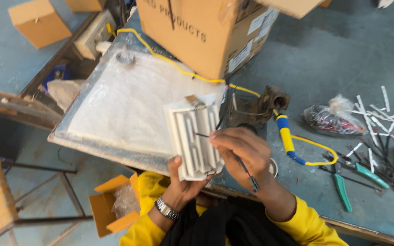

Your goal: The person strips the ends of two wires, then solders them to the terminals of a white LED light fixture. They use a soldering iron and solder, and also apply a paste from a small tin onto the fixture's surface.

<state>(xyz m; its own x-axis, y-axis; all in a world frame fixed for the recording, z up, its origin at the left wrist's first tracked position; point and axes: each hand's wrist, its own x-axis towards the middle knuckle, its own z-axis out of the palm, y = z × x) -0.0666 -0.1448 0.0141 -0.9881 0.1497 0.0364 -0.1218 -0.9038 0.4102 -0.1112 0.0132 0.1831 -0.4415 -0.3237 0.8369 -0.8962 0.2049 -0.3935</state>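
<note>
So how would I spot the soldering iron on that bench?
Start at the big cardboard box at the top. Follow the yellow cable from its base rightward across the blue bench to the soldering iron. It alone has a yellow-and-blue handle; the pliers nearby have green grips.

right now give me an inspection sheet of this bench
surface: blue-grey worktable, worn
job's things: white ribbed ceramic heater block, thin red-black wire
clutter: green-handled pliers, cut white sleeve pieces, clear plastic bag
grippers: left hand holds the block from below; right hand fingers pinch the wire at its ribs
cables: yellow cable to a blue-yellow soldering iron
surroundings: brown cardboard box, foil-edged white board
</note>
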